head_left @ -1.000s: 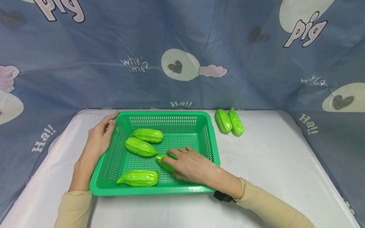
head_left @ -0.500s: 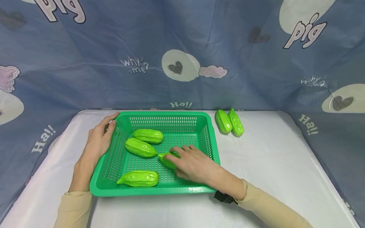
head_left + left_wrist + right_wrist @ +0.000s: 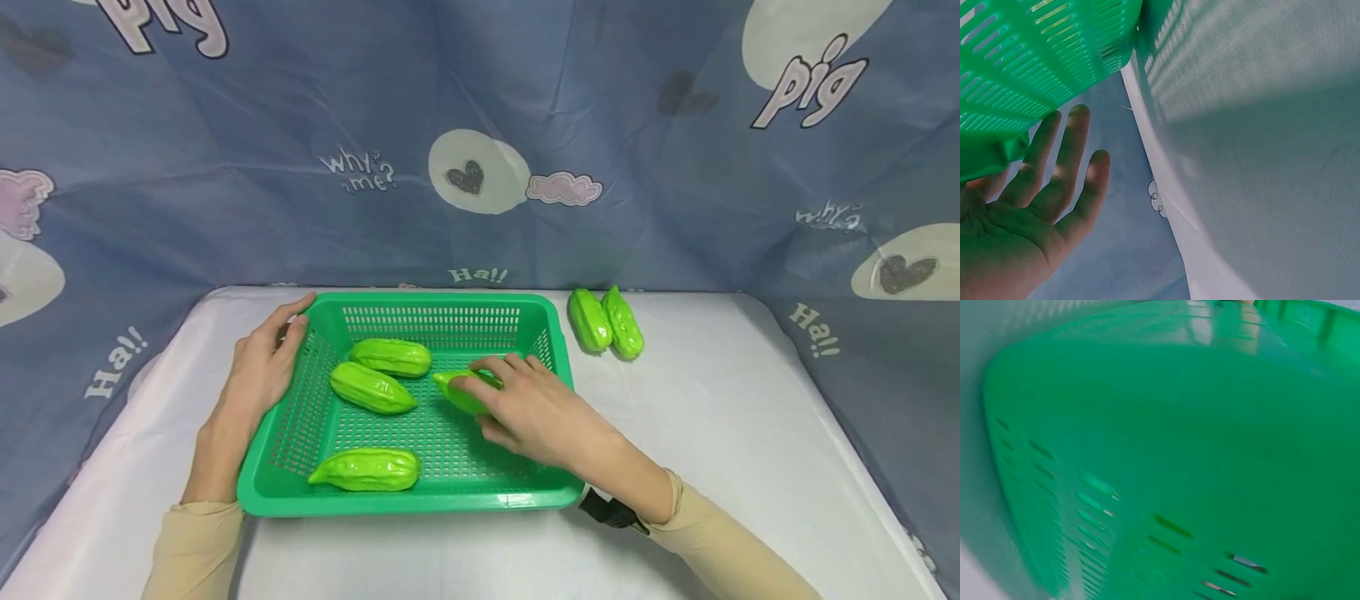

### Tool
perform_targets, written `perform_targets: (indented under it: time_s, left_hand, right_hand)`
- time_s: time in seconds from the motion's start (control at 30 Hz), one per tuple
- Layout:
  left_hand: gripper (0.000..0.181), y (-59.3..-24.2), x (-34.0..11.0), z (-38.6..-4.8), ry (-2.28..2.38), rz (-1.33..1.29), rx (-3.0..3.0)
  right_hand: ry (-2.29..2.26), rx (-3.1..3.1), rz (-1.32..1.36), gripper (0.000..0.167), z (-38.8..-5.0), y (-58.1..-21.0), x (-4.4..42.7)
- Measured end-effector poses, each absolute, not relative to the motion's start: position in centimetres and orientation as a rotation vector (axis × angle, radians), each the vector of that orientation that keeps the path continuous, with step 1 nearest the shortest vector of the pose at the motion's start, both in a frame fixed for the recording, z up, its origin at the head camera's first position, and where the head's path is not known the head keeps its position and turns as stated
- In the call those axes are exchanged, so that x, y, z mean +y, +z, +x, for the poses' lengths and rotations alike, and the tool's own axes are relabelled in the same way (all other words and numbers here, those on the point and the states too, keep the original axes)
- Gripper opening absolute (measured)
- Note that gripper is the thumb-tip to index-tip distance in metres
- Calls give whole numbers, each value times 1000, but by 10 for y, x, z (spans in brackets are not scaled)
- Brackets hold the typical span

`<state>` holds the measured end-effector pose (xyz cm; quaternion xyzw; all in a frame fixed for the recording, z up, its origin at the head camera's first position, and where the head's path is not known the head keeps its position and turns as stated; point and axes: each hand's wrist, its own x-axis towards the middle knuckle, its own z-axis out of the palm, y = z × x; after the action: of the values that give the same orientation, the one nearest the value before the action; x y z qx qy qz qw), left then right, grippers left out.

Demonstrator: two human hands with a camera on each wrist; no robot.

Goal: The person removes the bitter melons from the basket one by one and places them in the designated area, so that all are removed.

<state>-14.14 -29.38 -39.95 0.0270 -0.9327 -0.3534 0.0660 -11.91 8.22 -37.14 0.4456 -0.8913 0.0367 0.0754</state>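
In the head view my right hand (image 3: 536,408) is inside the green plastic basket (image 3: 405,502) and grips a glossy, ridged bitter melon (image 3: 465,400) between thumb and fingers. Part of that melon is covered by the hand. My left hand (image 3: 258,367) rests at the basket's left rim, thumb over the edge. Seen from the left wrist, its fingers (image 3: 1075,137) are extended and spread below the rim. Three more melons lie in the basket: one at the back (image 3: 392,357), one in the middle (image 3: 372,388), one at the front (image 3: 367,470). The right wrist view shows mainly the basket wall (image 3: 1147,412).
Two more bitter melons, a left one (image 3: 590,320) and a right one (image 3: 622,323), lie side by side on the white tablecloth (image 3: 697,400), right of the basket's far corner. A blue printed curtain (image 3: 652,225) hangs behind the table.
My right hand has moved away from me and slightly right, carrying the bitter melon toward the basket's right rear. My left hand and the other melons have stayed put.
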Motion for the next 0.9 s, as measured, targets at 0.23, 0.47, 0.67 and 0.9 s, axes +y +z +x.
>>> perform_targets:
  time_s: [0.23, 0.47, 0.67, 0.9]
  left_hand:
    - [55, -398, -293, -143, -1069, 72, -2817]
    - [55, -398, -293, -142, -1066, 68, -2819]
    - [55, -398, -294, -141, -1063, 86, -2812]
    - [55, -399, -294, -140, -1070, 75, -2809]
  right_hand:
    - [107, -2628, 1242, 54, -126, -356, 99]
    - [195, -2639, 1142, 54, -136, -345, 116]
    - [137, -2591, 1014, 57, -143, -344, 131]
    - [160, -2641, 849, 54, -158, -348, 151]
